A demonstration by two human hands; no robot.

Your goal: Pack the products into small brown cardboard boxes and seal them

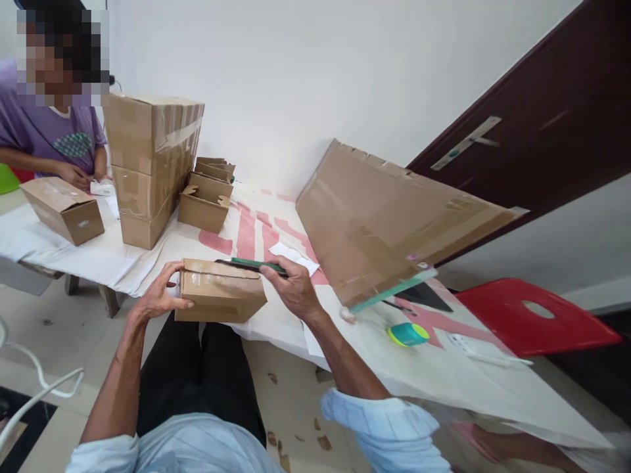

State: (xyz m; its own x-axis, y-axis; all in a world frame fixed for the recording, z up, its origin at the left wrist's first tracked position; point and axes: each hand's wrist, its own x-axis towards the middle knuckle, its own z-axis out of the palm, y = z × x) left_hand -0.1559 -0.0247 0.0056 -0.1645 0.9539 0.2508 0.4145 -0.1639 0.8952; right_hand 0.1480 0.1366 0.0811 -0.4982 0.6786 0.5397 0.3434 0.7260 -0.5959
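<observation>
A small taped cardboard box [221, 295] is at the near edge of the table, in front of my lap. My left hand [162, 292] grips its left end, thumb on the near side and fingers over the top corner. In my right hand [294, 287] is a green utility knife [251, 264], closed in my fingers. The knife lies almost flat along the top of the box, its dark tip pointing left. A seam with clear tape runs below it. Whether the blade touches the cardboard I cannot tell.
Stacked taped boxes [142, 171] stand at the left, beside open boxes [204, 203]. Another person [73, 144] sits behind a closed box [64, 210]. A large cardboard sheet [384, 223] leans right. A teal tape roll [408, 334], power strip [486, 349] and red chair [532, 322] are farther right.
</observation>
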